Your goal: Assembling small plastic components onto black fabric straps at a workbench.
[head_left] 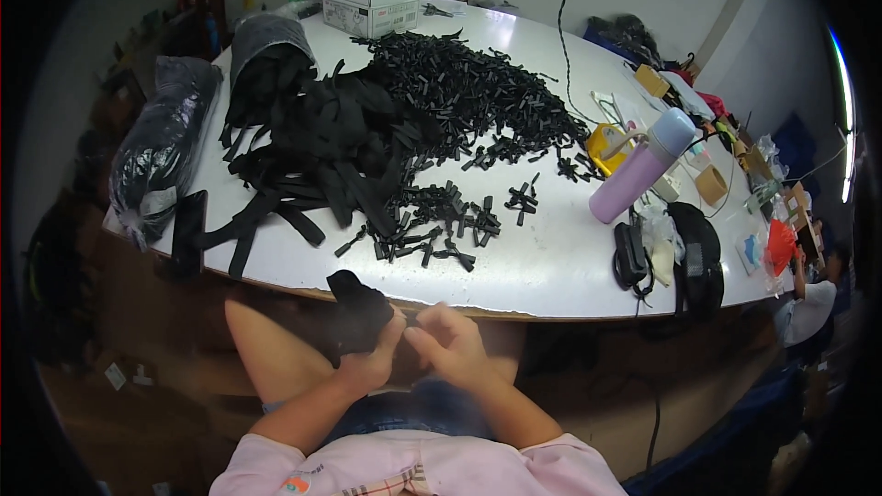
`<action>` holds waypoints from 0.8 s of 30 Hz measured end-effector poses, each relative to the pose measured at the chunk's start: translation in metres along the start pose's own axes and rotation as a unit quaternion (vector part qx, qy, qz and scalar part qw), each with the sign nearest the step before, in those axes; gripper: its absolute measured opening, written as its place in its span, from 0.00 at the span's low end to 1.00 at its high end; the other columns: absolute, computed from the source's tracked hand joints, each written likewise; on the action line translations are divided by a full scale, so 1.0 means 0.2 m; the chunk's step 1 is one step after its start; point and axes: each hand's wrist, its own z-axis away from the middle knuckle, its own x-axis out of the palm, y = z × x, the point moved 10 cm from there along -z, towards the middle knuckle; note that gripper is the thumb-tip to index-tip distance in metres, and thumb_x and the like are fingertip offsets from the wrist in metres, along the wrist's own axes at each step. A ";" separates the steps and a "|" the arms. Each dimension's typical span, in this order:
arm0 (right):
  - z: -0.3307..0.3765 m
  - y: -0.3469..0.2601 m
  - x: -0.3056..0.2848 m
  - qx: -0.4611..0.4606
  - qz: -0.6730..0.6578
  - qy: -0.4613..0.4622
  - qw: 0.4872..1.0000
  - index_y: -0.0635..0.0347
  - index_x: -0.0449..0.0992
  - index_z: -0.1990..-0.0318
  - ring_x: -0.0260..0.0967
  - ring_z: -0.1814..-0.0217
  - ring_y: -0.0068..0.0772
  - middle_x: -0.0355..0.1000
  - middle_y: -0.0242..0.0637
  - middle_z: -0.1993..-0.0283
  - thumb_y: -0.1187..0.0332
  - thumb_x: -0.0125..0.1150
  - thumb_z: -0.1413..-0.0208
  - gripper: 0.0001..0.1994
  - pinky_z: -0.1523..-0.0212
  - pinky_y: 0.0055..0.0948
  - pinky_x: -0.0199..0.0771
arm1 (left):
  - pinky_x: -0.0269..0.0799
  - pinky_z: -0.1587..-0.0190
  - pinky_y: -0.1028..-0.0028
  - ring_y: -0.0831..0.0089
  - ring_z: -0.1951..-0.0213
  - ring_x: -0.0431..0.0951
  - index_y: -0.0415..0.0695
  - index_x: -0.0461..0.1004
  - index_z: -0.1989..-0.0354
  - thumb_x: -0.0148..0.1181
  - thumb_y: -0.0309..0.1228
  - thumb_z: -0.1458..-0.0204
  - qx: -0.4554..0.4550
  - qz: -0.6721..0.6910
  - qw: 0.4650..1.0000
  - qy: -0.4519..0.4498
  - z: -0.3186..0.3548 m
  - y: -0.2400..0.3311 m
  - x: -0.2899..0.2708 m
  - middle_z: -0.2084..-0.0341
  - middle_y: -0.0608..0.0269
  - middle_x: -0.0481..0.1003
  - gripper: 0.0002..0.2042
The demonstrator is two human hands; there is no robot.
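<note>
Over my lap, just below the table's near edge, my left hand (372, 363) is closed on a folded black fabric strap (358, 308). My right hand (452, 347) is beside it, thumb and fingers pinched together close to the left fingertips. A small dark bit shows between the two hands, too little to name. On the table beyond lies a heap of loose black fabric straps (335, 138). To its right spreads a large pile of small black pieces with short loops (469, 92), and a smaller cluster of them (441, 220) lies nearer me.
A white cardboard box (372, 5) stands at the back. Plastic-wrapped black bundle (170, 142) and dark phone-like slab (190, 230) are at left. At right are a purple bottle (638, 170), yellow tape roll (606, 147) and black pouch (695, 257). Another person (808, 303) sits far right.
</note>
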 end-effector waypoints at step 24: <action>-0.12 0.02 0.05 -0.009 0.047 -0.045 0.998 0.66 0.68 0.70 0.55 0.80 0.09 0.65 0.28 0.76 0.78 0.55 0.55 0.04 0.81 0.10 0.54 | 0.62 0.77 0.82 0.83 0.79 0.67 0.40 0.70 0.67 0.54 0.30 0.52 -0.186 0.055 0.980 -0.054 0.01 -0.16 -0.08 0.78 0.68 0.69 0.08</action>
